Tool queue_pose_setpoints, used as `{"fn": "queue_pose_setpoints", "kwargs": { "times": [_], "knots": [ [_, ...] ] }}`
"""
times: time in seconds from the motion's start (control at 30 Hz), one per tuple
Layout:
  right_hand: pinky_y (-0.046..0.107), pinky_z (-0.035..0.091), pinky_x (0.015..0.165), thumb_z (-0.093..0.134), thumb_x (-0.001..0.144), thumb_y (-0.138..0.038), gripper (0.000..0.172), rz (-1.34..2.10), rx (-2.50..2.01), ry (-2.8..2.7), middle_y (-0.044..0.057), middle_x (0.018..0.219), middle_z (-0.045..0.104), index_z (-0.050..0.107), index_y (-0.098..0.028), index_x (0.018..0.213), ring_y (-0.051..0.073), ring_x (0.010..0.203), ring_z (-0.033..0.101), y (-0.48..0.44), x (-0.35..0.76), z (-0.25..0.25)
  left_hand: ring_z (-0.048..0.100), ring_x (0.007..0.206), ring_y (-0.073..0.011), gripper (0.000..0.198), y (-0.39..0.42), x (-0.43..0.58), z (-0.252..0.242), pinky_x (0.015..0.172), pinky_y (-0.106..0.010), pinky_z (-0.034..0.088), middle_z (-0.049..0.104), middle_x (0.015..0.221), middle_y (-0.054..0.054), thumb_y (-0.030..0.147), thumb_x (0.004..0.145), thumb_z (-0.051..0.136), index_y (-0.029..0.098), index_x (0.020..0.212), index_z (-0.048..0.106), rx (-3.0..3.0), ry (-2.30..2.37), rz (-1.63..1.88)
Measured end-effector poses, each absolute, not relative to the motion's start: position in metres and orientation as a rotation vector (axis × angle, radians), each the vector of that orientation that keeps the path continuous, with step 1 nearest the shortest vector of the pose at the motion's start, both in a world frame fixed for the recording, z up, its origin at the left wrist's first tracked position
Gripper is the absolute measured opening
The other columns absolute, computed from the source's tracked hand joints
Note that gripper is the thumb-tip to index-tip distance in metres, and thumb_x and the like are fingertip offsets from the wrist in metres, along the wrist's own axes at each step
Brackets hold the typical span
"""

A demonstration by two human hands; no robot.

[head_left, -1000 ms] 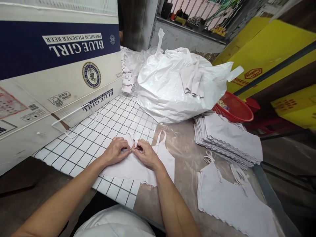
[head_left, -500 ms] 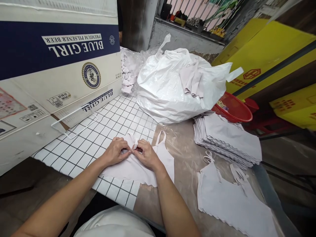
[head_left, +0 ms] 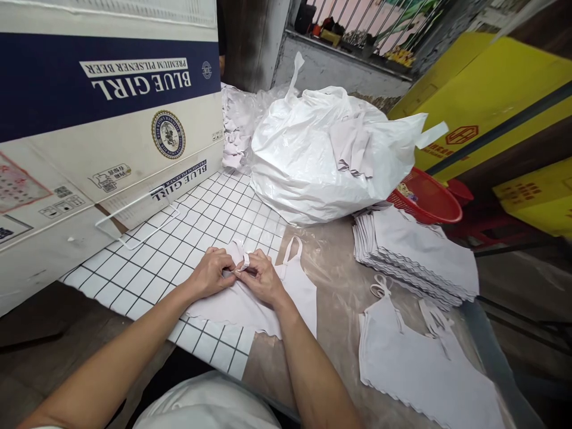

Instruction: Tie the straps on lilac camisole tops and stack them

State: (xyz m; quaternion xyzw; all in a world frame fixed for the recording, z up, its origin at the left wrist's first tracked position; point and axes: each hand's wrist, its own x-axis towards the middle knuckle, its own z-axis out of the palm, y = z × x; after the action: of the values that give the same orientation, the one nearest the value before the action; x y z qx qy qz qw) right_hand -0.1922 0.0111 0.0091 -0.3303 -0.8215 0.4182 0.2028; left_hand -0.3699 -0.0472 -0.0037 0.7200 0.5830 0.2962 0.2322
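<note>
While checked covering and a brown stretch run out beneath the grip on either side, the table [head_left: 232, 199] itself reaches well beyond it. Left of the grip and farther off stands a white and blue carton [head_left: 192, 128], its lettering upside down (whatever may be inside cannot be seen). Straight beyond the grip and a little to the right sits a bulging white plastic bag [head_left: 299, 161], its filling hidden by the plastic. To the right of the grip, past a bare stretch, rises a stack of garments [head_left: 424, 250] with wavy hems. Nearer on that side lie a few layered garments [head_left: 424, 357] with looped straps. Directly under the grip, flat on the table, is the pale garment [head_left: 241, 307]. Farther right, behind the stack, a red basket [head_left: 435, 199] holds yellowish and purple bits [head_left: 406, 192], too small to name. On the bag rests a folded cloth [head_left: 351, 146]. Left hand [head_left: 212, 273] and right hand [head_left: 263, 277] nearly meet, fingertips closed on the garment's upper edge. Between them curls a narrow strap [head_left: 245, 261].
</note>
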Motion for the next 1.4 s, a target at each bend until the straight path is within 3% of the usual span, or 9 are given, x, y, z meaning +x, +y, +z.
{"fn": "queue_pose_setpoints", "kwargs": {
  "times": [0.2,0.4,0.5,0.6,0.7,0.87,1.4],
  "knots": [
    [0.039,0.033,0.084,0.068,0.089,-0.026,0.010,1.124,-0.932,-2.325,0.000,0.072,0.059,0.069,-0.023,0.079,0.021,0.086,0.048,0.016,-0.187,0.010,0.055,0.069,-0.0182,0.022,-0.048,-0.371,-0.001,0.077,-0.037,0.036,0.062,0.064,0.000,0.030,0.084,0.061,0.020,0.065,0.057,1.981,1.566,0.831],
    [0.036,0.037,0.077,0.068,0.089,-0.043,0.023,1.133,-0.844,-2.344,0.002,0.074,0.060,0.069,-0.023,0.077,0.020,0.080,0.050,0.021,-0.181,0.011,0.056,0.073,-0.0186,0.014,-0.050,-0.373,-0.002,0.078,-0.037,0.035,0.064,0.069,0.000,0.026,0.087,0.056,0.021,0.075,0.061,2.000,1.537,0.839],
    [0.034,0.038,0.070,0.068,0.088,-0.046,0.030,0.959,-0.827,-2.281,0.002,0.072,0.056,0.064,-0.021,0.072,0.018,0.072,0.050,0.020,-0.178,0.015,0.055,0.073,-0.0183,0.014,-0.050,-0.373,-0.001,0.079,-0.037,0.035,0.064,0.068,0.000,0.025,0.086,0.055,0.021,0.074,0.061,1.986,1.551,0.825],
    [0.037,0.039,0.079,0.066,0.090,-0.041,0.020,0.718,-0.766,-2.291,0.005,0.086,0.063,0.067,-0.021,0.084,0.021,0.085,0.053,0.016,-0.180,0.021,0.055,0.073,-0.0176,0.015,-0.050,-0.372,0.000,0.081,-0.037,0.035,0.065,0.070,0.001,0.026,0.086,0.055,0.021,0.074,0.062,1.979,1.554,0.792],
    [0.041,0.035,0.089,0.065,0.093,-0.034,0.013,0.685,-0.729,-2.440,0.005,0.100,0.069,0.067,-0.024,0.100,0.023,0.100,0.053,0.013,-0.183,0.021,0.055,0.074,-0.0175,0.012,-0.050,-0.372,-0.001,0.083,-0.037,0.036,0.066,0.070,0.001,0.023,0.083,0.054,0.020,0.075,0.062,1.982,1.567,0.777],
    [0.041,0.030,0.090,0.064,0.094,-0.025,0.006,0.747,-0.789,-2.546,0.001,0.083,0.070,0.066,-0.022,0.089,0.020,0.092,0.055,0.013,-0.185,0.013,0.055,0.073,-0.0179,0.010,-0.050,-0.371,-0.004,0.084,-0.038,0.037,0.065,0.070,0.000,0.024,0.080,0.056,0.020,0.074,0.062,1.956,1.589,0.805],
    [0.040,0.032,0.091,0.059,0.095,-0.023,0.010,0.838,-0.899,-2.534,0.002,0.083,0.068,0.066,-0.022,0.087,0.020,0.091,0.053,0.019,-0.181,0.006,0.055,0.076,-0.0189,0.016,-0.055,-0.381,-0.003,0.088,-0.041,0.035,0.066,0.071,0.000,0.034,0.083,0.064,0.021,0.073,0.066,1.947,1.653,0.775]
  ]
}}
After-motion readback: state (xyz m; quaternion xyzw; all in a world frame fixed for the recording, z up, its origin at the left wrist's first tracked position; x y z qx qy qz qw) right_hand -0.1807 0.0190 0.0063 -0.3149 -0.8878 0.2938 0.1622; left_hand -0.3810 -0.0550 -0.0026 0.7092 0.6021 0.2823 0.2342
